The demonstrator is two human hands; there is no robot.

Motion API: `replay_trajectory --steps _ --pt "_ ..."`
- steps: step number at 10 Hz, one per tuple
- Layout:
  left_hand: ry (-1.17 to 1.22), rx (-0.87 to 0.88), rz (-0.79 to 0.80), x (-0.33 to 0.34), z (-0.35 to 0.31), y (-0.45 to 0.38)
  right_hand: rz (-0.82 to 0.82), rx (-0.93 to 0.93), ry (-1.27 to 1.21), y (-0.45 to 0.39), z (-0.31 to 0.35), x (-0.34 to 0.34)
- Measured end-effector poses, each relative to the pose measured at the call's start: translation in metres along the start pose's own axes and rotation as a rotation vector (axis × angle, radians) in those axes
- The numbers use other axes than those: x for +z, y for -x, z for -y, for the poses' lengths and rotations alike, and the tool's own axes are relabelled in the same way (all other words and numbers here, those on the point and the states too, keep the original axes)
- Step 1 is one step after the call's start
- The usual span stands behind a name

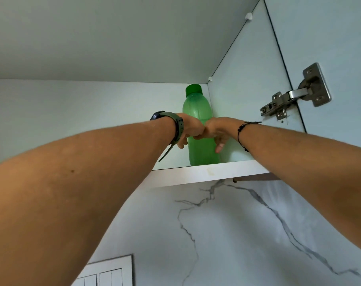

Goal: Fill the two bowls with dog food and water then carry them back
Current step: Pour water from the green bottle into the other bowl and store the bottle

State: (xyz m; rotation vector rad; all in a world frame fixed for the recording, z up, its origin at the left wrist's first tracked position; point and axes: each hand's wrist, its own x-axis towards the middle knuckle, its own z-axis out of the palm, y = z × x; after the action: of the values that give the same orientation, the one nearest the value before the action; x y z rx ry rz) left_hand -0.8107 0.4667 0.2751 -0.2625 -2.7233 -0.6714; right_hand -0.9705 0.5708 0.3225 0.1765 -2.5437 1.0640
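Observation:
A tall green plastic bottle (198,108) with a green cap stands upright at the right end of a high cabinet shelf (206,172). Both my arms reach up to it. My left hand (189,130), with a dark watch on the wrist, curls round the bottle's left side at mid height. My right hand (218,131), with a beaded bracelet on the wrist, grips its right side, thumb pointing down across the front. The two hands meet in front of the bottle. No bowl is in view.
The white cabinet interior surrounds the bottle. A metal hinge (293,96) holds the open door at the right. Below the shelf is a marble-patterned wall (237,234), with a white switch plate (107,273) at the bottom left.

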Motion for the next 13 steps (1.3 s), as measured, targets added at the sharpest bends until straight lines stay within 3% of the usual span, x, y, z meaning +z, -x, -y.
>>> replay_trajectory --steps 1,2,4,5,6,8,13 --pt "-0.138 -0.014 0.057 0.000 0.016 -0.014 0.051 -0.032 0.324 0.140 0.011 0.007" --pt "-0.244 0.031 0.056 -0.003 0.017 -0.003 -0.104 -0.016 0.538 0.147 0.019 0.011" --pt "-0.610 0.164 -0.125 -0.023 0.013 0.041 -0.304 -0.243 0.701 0.174 0.037 0.010" --pt "-0.612 0.149 -0.198 -0.048 0.030 0.062 -0.396 -0.332 0.586 0.190 0.061 0.021" --pt "-0.452 0.062 -0.368 -0.088 0.063 0.101 -0.406 -0.449 0.447 0.212 0.100 0.047" --pt "-0.248 -0.055 -0.514 -0.145 0.128 0.178 -0.351 -0.586 0.192 0.272 0.175 0.097" --pt "-0.721 -0.487 -0.776 -0.235 0.195 0.446 0.033 -1.002 -0.414 0.444 0.307 0.203"
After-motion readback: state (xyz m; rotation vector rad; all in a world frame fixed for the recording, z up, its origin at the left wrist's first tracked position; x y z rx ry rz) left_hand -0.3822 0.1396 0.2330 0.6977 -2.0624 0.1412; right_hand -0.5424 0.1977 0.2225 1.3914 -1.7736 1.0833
